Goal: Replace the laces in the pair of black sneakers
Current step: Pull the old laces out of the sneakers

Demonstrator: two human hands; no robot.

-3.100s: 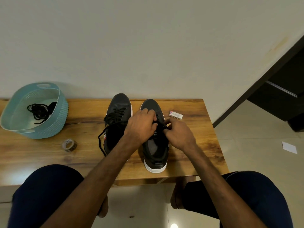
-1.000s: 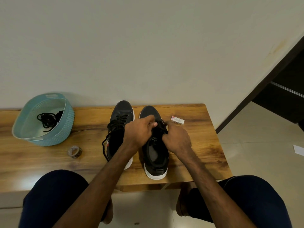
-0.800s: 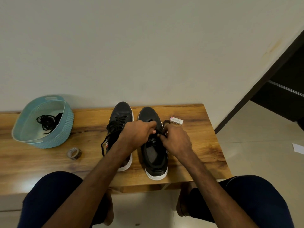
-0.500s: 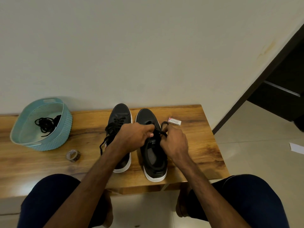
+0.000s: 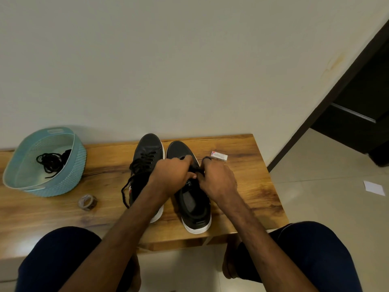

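Two black sneakers with white soles stand side by side on the wooden bench [image 5: 252,186], toes toward the wall. The left sneaker [image 5: 147,157] is laced, and a loose lace end hangs off its left side. Over the lacing area of the right sneaker [image 5: 193,205], my left hand [image 5: 172,175] and my right hand [image 5: 219,178] meet, each pinching part of the black lace [image 5: 199,170]. A small loop of that lace sticks up beside my right hand. My hands hide the eyelets beneath them.
A teal basket [image 5: 69,178] at the bench's left end holds a tangle of black laces [image 5: 51,163]. A roll of tape [image 5: 87,202] lies in front of it. A small white box [image 5: 219,155] sits right of the shoes. My knees are below the bench edge.
My hands stay on the right sneaker's lace and have drawn closer together over it. The camera view has shifted slightly; the shoes have not moved.
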